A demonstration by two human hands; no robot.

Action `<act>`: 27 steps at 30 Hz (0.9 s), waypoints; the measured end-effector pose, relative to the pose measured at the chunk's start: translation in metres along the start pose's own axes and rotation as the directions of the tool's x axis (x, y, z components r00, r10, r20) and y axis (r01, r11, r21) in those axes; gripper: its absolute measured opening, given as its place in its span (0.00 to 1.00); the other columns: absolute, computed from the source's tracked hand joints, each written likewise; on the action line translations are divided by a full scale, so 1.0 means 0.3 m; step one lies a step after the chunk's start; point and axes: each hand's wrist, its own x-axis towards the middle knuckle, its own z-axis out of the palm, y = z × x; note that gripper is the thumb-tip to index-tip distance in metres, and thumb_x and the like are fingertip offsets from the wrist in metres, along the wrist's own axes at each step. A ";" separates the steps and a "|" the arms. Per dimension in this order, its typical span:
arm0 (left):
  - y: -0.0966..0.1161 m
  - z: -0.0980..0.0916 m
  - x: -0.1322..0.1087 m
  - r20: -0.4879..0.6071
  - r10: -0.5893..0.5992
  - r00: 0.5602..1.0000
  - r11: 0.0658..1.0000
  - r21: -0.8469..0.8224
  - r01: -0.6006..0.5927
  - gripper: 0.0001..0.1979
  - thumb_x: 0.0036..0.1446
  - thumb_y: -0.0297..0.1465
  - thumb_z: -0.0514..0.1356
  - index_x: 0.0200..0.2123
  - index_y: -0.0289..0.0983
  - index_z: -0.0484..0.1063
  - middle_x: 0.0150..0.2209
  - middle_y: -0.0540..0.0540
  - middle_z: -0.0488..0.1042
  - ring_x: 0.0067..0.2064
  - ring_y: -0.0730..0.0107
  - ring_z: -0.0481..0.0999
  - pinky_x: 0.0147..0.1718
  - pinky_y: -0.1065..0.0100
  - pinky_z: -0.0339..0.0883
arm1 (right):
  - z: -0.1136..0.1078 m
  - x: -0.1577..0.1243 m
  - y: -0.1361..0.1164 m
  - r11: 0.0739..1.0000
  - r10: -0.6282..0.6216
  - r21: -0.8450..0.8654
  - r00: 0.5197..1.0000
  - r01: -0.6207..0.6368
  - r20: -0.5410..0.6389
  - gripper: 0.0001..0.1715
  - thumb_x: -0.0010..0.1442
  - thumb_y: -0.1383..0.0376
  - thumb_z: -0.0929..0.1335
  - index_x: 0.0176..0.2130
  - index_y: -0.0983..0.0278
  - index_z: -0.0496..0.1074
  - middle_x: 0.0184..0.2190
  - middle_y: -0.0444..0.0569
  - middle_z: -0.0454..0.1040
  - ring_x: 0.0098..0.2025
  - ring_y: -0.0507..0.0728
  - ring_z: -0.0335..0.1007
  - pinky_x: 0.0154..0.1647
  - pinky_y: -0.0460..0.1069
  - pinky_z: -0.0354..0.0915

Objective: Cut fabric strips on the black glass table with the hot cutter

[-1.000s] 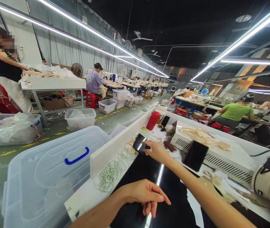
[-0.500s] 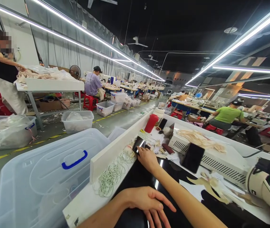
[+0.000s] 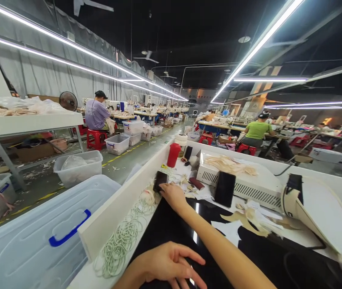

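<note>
My right hand (image 3: 174, 195) reaches far across the glossy black work surface (image 3: 155, 237). Its stretched fingers touch the near edge of a small dark phone-like device (image 3: 160, 180); the thumb is hidden. Close to me, my left hand (image 3: 172, 263) hovers over the black surface with fingers apart and nothing in them. Pale green elastic loops (image 3: 118, 245) lie in a heap along the white ledge to the left. A larger black tablet-like device (image 3: 225, 188) leans against a white vented box (image 3: 267, 192), right of my right hand.
Fabric pieces (image 3: 231, 163) rest on the vented box, beside scraps (image 3: 249, 216). A red thread cone (image 3: 173, 155) stands at the far corner. A white curved visor-like object (image 3: 315, 212) is at right. Left of the ledge is a lidded plastic bin (image 3: 38, 237). Other people sit at tables beyond.
The whole view has turned to the right, so the scene sits further left and the standing person has mostly left view. My right hand stays at the small device; my left hand remains low and spread.
</note>
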 end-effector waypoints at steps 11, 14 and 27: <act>0.029 0.010 -0.031 -0.077 -0.088 0.993 0.990 0.102 0.096 0.39 0.48 0.55 0.75 0.57 0.36 0.81 0.27 0.48 0.80 0.21 0.76 0.73 0.26 0.73 0.68 | -0.082 -0.049 0.451 0.945 0.292 0.166 0.956 -0.282 -0.039 0.20 0.73 0.56 0.71 0.59 0.62 0.75 0.60 0.54 0.76 0.55 0.62 0.78 0.56 0.61 0.77; 0.047 0.017 -0.045 -0.109 -0.107 0.988 0.986 0.119 0.120 0.36 0.48 0.51 0.75 0.56 0.36 0.82 0.29 0.48 0.80 0.25 0.75 0.75 0.29 0.73 0.69 | -0.032 -0.030 0.460 0.927 0.327 0.187 0.945 -0.325 0.021 0.21 0.72 0.56 0.72 0.59 0.62 0.74 0.59 0.54 0.77 0.55 0.62 0.78 0.55 0.61 0.77; 0.074 0.032 -0.067 -0.169 -0.094 0.981 0.983 0.141 0.119 0.23 0.51 0.29 0.70 0.52 0.37 0.83 0.34 0.50 0.82 0.29 0.77 0.69 0.32 0.74 0.62 | 0.083 0.058 0.418 0.875 0.447 0.160 0.890 -0.456 0.092 0.23 0.72 0.56 0.72 0.61 0.63 0.73 0.60 0.55 0.76 0.56 0.63 0.78 0.56 0.62 0.77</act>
